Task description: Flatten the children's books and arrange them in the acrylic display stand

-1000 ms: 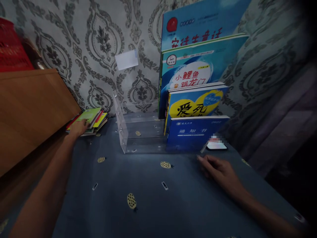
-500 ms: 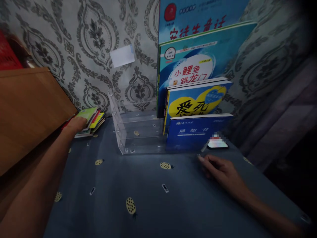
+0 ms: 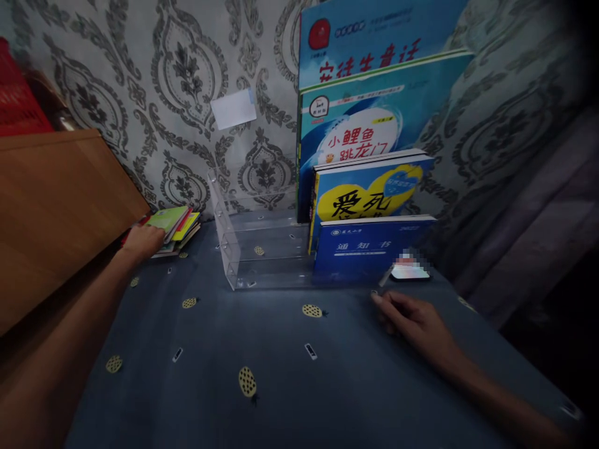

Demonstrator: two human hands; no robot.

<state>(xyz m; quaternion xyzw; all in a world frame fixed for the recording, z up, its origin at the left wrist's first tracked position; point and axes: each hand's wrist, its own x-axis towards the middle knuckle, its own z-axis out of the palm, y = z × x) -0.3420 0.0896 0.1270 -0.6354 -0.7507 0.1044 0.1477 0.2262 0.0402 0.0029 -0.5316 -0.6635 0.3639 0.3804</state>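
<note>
My left hand (image 3: pixel 144 242) reaches to a pile of thin books beside the wooden panel. Its fingers are closed at the near left edge of the pile, around a green-covered book (image 3: pixel 169 217); the fingertips are partly hidden. My right hand (image 3: pixel 412 315) rests on the dark blue cloth, loosely curled, with nothing visible in it. Just beyond stands a clear tiered book rack (image 3: pixel 225 240). Its right side holds upright books: a dark blue one (image 3: pixel 358 252) in front, a blue and yellow one (image 3: pixel 365 196), a teal one (image 3: pixel 350 115) and a taller blue one (image 3: pixel 365 37) behind.
A brown wooden panel (image 3: pixel 60 212) rises at the left, with a red object (image 3: pixel 19 93) above it. A phone (image 3: pixel 410 272) lies right of the rack. White paper (image 3: pixel 234 108) is on the patterned wall behind. A curtain (image 3: pixel 528 206) hangs at right.
My left hand has shifted slightly toward the near left edge of the pile, so more of the green cover shows. My right hand has hardly moved. The view has shifted slightly.
</note>
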